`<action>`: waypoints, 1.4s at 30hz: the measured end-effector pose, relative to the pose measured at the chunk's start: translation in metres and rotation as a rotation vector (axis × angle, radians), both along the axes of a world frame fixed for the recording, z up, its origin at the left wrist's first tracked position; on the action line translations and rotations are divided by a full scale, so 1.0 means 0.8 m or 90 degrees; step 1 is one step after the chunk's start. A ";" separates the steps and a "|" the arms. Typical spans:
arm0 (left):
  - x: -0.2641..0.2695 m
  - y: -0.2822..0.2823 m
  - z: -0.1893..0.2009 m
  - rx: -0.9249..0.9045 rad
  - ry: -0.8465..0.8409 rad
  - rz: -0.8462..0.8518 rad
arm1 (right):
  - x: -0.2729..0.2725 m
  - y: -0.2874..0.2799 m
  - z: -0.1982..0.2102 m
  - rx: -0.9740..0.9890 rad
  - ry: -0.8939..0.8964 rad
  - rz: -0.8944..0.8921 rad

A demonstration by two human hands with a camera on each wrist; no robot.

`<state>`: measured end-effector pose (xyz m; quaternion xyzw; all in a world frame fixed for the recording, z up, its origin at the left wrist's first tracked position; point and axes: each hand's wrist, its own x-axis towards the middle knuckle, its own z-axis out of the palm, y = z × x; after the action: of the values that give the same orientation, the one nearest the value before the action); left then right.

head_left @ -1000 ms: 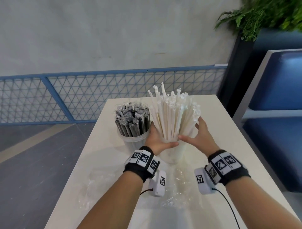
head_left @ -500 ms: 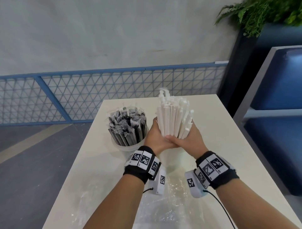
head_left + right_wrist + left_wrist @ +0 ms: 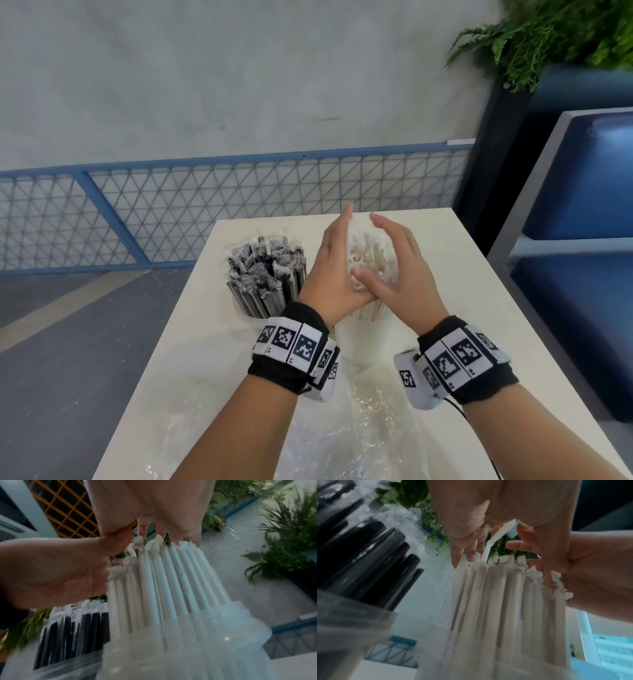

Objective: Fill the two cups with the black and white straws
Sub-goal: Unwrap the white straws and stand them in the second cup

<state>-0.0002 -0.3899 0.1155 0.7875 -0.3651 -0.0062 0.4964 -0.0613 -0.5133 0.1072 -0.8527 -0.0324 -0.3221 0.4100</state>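
Left hand (image 3: 330,274) and right hand (image 3: 399,274) cupped with straight fingers around tops of white straws (image 3: 370,255), gripping none. Bundle upright in right cup (image 3: 197,646). Black straws (image 3: 265,274) in left cup (image 3: 347,615), just beside.

A pale grey wall (image 3: 239,68) rises well beyond the fingers, with a blue mesh railing (image 3: 205,205) running along its foot. Left of the white worktop (image 3: 212,342) lies a dark grey floor (image 3: 68,342) crossed by a tan stripe. To the right stands a blue padded bench (image 3: 582,192), and a green fern (image 3: 555,34) hangs over a dark planter (image 3: 486,154) behind it.
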 end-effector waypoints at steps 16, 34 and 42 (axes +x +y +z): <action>-0.001 0.000 -0.001 0.341 -0.285 0.090 | 0.008 -0.007 -0.013 -0.188 0.085 -0.136; 0.022 0.018 -0.041 0.087 0.241 0.000 | -0.008 -0.030 -0.031 0.278 0.225 0.049; 0.028 -0.002 -0.056 -0.062 0.308 -0.023 | 0.009 -0.017 -0.036 0.256 0.248 0.064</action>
<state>0.0225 -0.3916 0.0704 0.7317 -0.2495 -0.1862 0.6063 -0.0544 -0.5266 0.0783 -0.7976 0.0694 -0.1316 0.5845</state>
